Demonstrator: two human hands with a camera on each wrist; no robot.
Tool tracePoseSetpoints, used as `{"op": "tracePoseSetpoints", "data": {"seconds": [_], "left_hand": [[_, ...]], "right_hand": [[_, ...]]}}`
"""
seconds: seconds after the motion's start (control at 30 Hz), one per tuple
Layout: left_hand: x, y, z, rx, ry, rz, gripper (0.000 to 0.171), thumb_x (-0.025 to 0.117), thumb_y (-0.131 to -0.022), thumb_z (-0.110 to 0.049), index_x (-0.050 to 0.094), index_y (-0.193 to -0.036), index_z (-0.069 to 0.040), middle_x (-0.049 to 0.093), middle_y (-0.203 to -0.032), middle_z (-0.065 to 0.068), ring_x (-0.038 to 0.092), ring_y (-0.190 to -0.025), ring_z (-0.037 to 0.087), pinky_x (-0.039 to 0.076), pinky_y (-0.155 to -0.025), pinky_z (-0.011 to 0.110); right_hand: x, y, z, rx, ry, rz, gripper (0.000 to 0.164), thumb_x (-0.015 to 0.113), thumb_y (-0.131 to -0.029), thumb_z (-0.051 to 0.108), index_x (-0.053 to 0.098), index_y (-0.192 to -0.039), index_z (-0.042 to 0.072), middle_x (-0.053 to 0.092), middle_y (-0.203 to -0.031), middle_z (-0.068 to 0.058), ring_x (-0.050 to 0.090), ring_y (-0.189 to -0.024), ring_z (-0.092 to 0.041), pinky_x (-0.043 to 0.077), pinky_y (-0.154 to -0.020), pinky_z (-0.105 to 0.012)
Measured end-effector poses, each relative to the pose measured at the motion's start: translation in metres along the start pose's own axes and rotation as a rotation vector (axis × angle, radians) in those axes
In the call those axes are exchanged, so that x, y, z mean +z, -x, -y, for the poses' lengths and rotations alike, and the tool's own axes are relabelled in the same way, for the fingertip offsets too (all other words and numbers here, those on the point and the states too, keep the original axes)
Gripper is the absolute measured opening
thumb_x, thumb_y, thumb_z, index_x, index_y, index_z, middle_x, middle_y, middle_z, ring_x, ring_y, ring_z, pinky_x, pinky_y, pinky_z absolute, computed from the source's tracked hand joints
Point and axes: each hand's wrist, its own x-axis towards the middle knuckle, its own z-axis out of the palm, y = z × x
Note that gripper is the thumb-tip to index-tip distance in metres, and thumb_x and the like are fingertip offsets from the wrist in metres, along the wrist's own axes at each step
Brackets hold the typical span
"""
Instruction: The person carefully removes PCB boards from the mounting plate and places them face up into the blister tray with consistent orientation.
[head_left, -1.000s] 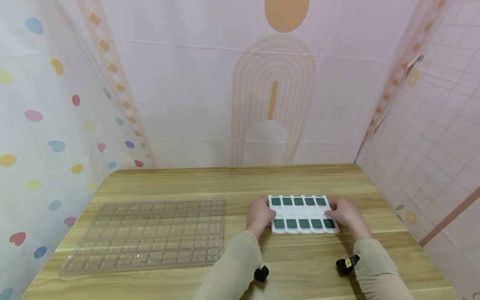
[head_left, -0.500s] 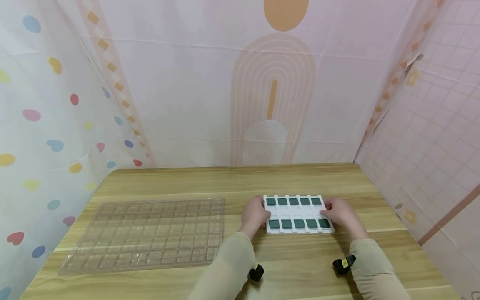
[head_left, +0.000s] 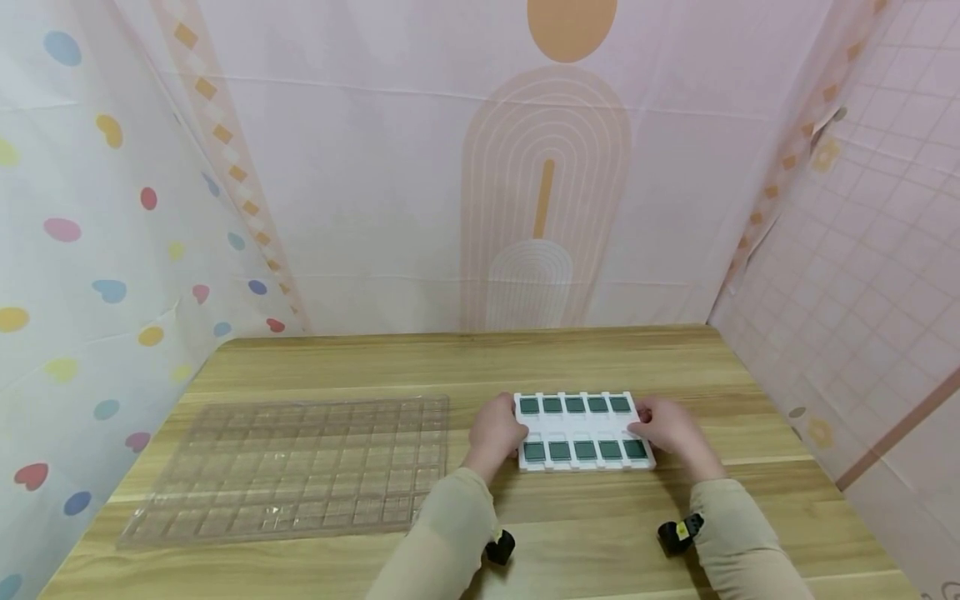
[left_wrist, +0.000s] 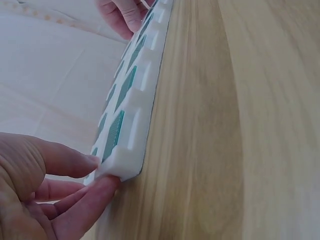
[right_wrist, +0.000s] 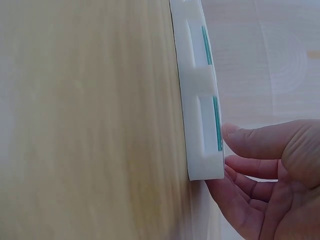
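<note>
Both left hand point(head_left: 497, 431) and right hand point(head_left: 671, 431) pinch the white tray point(head_left: 577, 427) at opposite ends, seemingly to position it, with level, even handling probably needed next.

Clr tray point(head_left: 300, 467) on wd tbl point(head_left: 577, 533), L side; patt. cloth point(head_left: 375, 183) behind.

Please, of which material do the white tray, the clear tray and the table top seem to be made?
White tray: probably moulded plastic or dense foam, matte; its edges look smooth and rounded.
Clear tray: likely thin plastic, glossy; grain shows through, with small glints.
Table top: wood or wood-look laminate, satin; the grain alone does not settle which.
</note>
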Motion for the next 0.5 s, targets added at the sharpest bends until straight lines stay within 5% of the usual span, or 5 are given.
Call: {"op": "tracePoseSetpoints", "data": {"seconds": [0.27,0.5], "left_hand": [[-0.007,0.004,0.006,-0.004,-0.013,0.021,0.040,0.067,-0.080,0.005,0.061,-0.119,0.007,0.066,-0.097,0.019,0.055,-0.047,0.018,0.045,-0.043,0.029],[-0.016,0.008,0.011,0.000,-0.003,0.034,0.043,0.065,-0.078,0.006,0.058,-0.121,0.008,0.065,-0.101,0.021,0.057,-0.055,0.021,0.047,-0.041,0.027]], "right_hand": [[0.004,0.003,0.011,-0.010,-0.082,0.022,0.024,0.070,-0.088,0.009,0.062,-0.104,-0.008,0.057,-0.085,-0.009,0.054,-0.070,-0.020,0.050,-0.058,-0.031],[0.010,0.004,0.017,-0.019,-0.094,0.020,0.019,0.071,-0.087,0.008,0.063,-0.098,-0.005,0.057,-0.082,-0.008,0.054,-0.068,-0.019,0.050,-0.056,-0.030]]}}
